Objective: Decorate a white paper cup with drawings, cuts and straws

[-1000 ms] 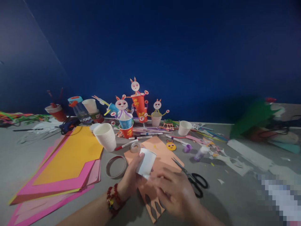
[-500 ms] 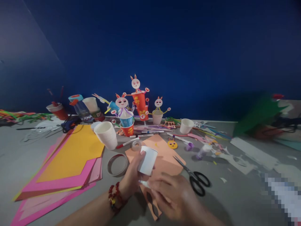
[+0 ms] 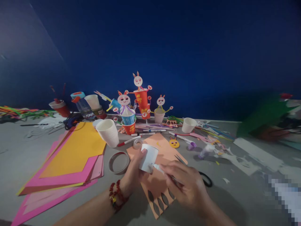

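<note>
The white paper cup [image 3: 148, 158] sits tilted above the peach sheet [image 3: 150, 185], clamped between my left hand's [image 3: 133, 169] thumb and fingers. My right hand's [image 3: 188, 180] fingers pinch the pen [image 3: 159, 169]; its tip has risen from below the cup to its lower side, within marking reach (contact, I can't tell). My right hand partly covers the scissors [image 3: 207, 179].

Craft workspace, grey tabletop [image 3: 89, 204] against dark blue wall [image 3: 150, 40]; stacked yellow and pink paper sheets [image 3: 68, 153], black-handled scissors [image 3: 206, 179], rabbit-faced paper-cup figures [image 3: 140, 100]
</note>
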